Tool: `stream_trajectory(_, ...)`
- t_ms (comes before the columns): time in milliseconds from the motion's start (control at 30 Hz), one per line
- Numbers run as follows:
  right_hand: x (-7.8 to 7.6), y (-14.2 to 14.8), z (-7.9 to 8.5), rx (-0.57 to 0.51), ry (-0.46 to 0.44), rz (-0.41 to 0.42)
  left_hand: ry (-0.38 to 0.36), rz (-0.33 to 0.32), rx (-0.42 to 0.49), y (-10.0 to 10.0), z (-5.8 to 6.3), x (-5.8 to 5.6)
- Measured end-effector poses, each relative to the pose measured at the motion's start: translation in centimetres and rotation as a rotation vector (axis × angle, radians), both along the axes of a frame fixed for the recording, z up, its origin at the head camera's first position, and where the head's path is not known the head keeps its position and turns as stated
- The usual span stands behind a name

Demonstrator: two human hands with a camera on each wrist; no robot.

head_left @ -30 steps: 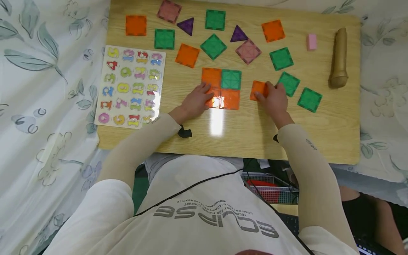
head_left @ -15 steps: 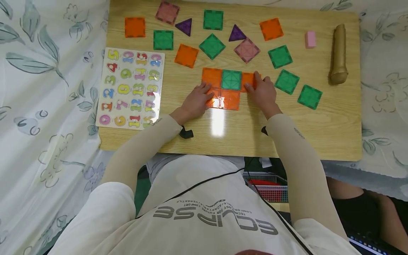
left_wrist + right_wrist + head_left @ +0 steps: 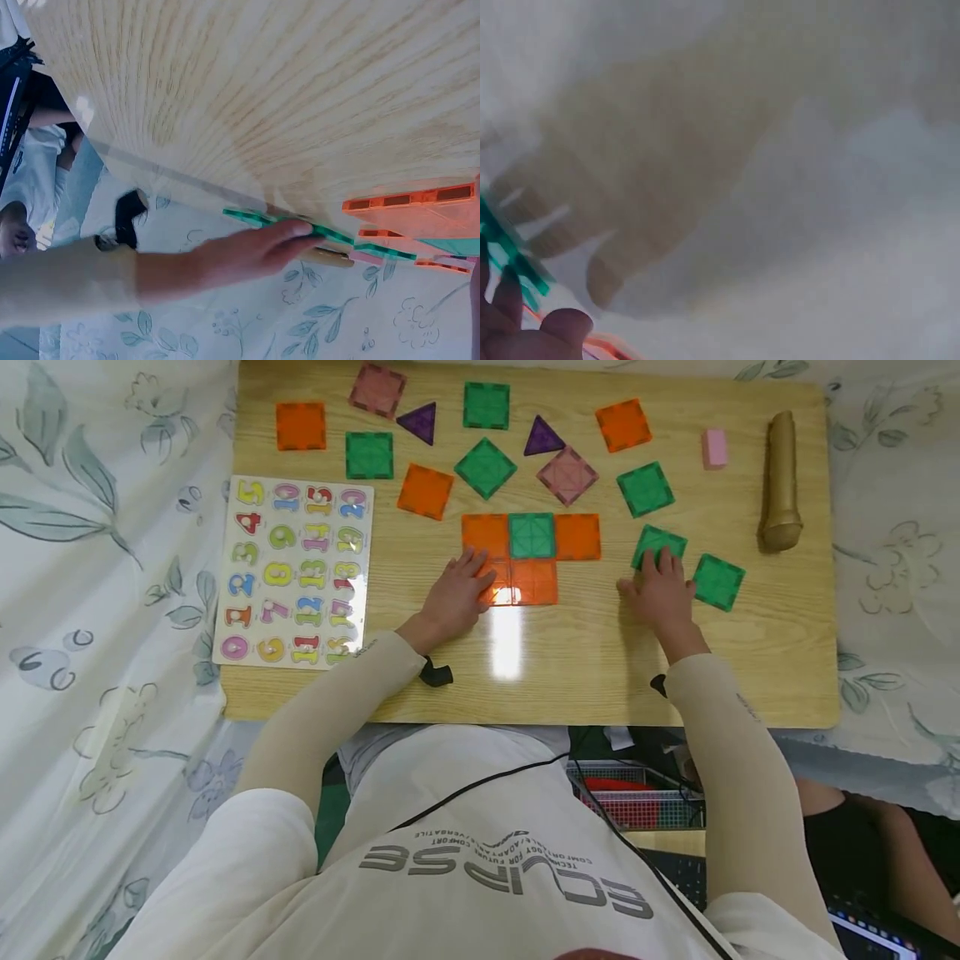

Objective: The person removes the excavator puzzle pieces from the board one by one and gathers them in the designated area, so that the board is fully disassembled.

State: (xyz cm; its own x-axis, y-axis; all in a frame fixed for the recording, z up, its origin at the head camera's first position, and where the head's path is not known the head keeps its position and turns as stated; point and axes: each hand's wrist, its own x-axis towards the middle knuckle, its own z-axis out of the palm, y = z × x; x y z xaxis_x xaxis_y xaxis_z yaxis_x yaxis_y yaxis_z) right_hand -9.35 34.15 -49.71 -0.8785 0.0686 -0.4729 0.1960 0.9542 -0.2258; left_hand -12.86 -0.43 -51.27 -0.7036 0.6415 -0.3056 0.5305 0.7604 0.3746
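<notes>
Five-tile cluster in the head view: a translucent green square tile (image 3: 532, 535) sits between two orange tiles, the left one (image 3: 483, 533) and the right one (image 3: 577, 537). Below them lie two more orange tiles, one at lower right (image 3: 536, 582). My left hand (image 3: 452, 595) rests its fingers on the lower left tile's outer edge, partly covering it. To the right, my right hand (image 3: 663, 597) lays extended fingertips over the near edge of a loose green tile (image 3: 657, 537). In the left wrist view the right hand (image 3: 247, 259) is low beside green tiles.
Another green tile (image 3: 718, 582) lies right of the right hand. Several loose squares and two purple triangles, one (image 3: 543, 437) near a pink tile (image 3: 567, 476), spread across the back. A number puzzle board (image 3: 292, 572) is at left; a pink block (image 3: 714, 449) and wooden cylinder (image 3: 781, 481) at right.
My right hand slid an orange tile left against the cluster's green tile, let it go, and moved right to a loose green tile. The left hand stayed on the cluster.
</notes>
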Motion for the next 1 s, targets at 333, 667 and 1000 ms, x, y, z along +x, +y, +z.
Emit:
stream_trajectory(333, 4.5, -4.7, -0.3, -0.024, 0.181, 0.203, -0.030, 0.039, 0.017, -0.3, 0.4, -0.4)
stream_trajectory(667, 4.3, -8.1, -0.6, -0.046, 0.179, 0.248, -0.047, 0.041, 0.003, 0.3, 0.1, -0.4)
stream_trajectory(1000, 4.2, -10.1, -0.6, 0.008, 0.180, 0.223, -0.059, 0.047, 0.041, 0.3, 0.2, -0.3)
